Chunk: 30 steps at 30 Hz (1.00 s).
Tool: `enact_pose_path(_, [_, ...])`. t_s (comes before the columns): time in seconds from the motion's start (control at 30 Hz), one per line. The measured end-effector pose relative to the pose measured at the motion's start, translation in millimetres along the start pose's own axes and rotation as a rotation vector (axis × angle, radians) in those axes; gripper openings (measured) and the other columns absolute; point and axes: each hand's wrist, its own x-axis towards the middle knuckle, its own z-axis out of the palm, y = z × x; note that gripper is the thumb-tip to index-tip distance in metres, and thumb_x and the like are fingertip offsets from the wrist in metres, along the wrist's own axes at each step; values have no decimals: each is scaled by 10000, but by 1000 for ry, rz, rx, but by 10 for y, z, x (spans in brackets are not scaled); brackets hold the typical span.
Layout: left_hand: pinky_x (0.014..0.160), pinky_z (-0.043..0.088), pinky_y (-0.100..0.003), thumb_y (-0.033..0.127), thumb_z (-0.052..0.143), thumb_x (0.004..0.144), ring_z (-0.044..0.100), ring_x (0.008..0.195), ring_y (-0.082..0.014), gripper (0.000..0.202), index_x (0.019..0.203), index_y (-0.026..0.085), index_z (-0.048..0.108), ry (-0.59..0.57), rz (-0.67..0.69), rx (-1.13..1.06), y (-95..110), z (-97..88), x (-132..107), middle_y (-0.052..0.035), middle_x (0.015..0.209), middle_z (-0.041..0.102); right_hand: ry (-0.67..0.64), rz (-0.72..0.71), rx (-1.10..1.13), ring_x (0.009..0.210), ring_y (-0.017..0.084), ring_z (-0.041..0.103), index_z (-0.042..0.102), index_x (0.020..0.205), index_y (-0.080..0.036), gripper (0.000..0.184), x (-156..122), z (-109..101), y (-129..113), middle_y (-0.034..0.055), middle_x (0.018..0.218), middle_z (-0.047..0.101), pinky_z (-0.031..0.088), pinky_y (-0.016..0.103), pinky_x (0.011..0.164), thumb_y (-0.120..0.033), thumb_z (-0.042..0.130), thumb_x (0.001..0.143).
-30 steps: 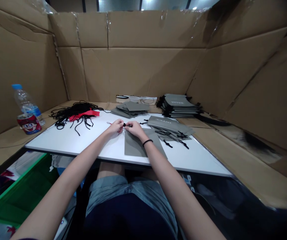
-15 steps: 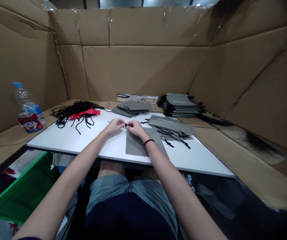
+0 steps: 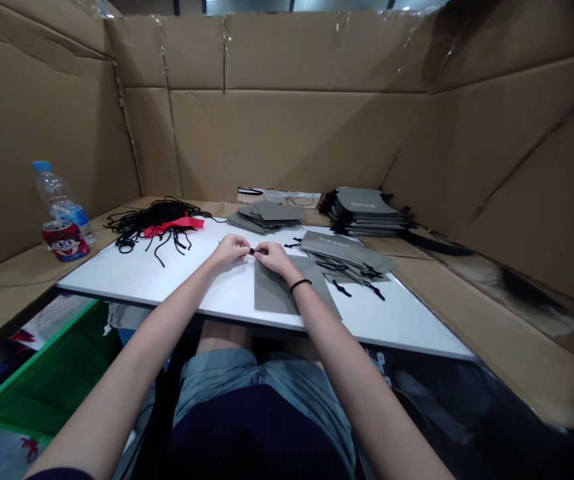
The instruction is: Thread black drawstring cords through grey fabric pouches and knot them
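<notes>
Both hands meet over the white tabletop, pinching a small black cord [image 3: 252, 251] between them. My left hand [image 3: 231, 251] grips it from the left with fingertips closed. My right hand [image 3: 273, 257] pinches the other side, above the upper left corner of a grey pouch [image 3: 277, 293] lying flat on the table. Whether the cord is knotted there is too small to tell. Right of my hands lie several grey pouches with black drawcords [image 3: 334, 248], overlapping, their lettering upside down to me.
A heap of black cords [image 3: 151, 217] with a red strip [image 3: 179, 225] lies at the left. Plain grey pouches [image 3: 267, 215] are at the back, and a tall pouch stack [image 3: 361, 212] stands back right. A bottle [image 3: 61, 200] and red can [image 3: 65, 241] stand far left. Cardboard walls surround the table.
The whole view has shifted slightly. My hands stay pinched together in nearly the same place; the piles look unchanged.
</notes>
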Motion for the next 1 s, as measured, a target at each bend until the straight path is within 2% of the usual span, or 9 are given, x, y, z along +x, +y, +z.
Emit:
enact_pose_path(0.13, [487,408,-209,157,549,643,520,456,-95,72,606,121,599,54,-88,-156,-14,-18,56,-2,484,556,27,-3,83,759,164,580,698,777,-146,163,0,-27,-12,54,801,699,405,252,725,-187,546,738])
enact_pose_path(0.27, [501,430,-210,144,542,651,522,453,-85,77,582,130,573,81,-132,-201,-8,-36,93,5,499,555,40,-6,159,743,158,573,688,753,-152,154,-3,-48,-34,38,778,688,407,251,722,-209,547,729])
enact_pose_path(0.47, [456,368,-200,182,537,704,505,429,-93,22,697,162,542,-33,-58,-11,-28,-7,17,38,492,514,18,17,108,719,151,551,673,728,-154,155,-12,-47,-27,32,743,670,379,239,683,-181,520,722])
enact_pose_path(0.63, [493,359,-214,283,522,773,470,456,-97,119,739,172,549,-111,62,152,-6,4,-51,48,516,506,1,10,-6,630,129,470,645,689,-155,188,-32,-43,-29,12,653,605,316,228,598,-199,474,754])
enact_pose_path(0.73, [508,344,-222,318,490,797,472,493,-110,185,703,170,547,-124,95,226,32,-3,-66,39,522,513,-7,5,-49,611,121,444,624,670,-157,191,-44,-42,-34,7,630,581,291,226,574,-229,480,772])
enact_pose_path(1.0, [515,314,-236,229,476,733,457,543,-126,133,636,168,543,-105,83,330,57,7,-62,25,559,526,27,-26,-35,674,127,497,634,704,-165,169,-43,-35,-16,25,739,648,322,219,623,-237,489,756])
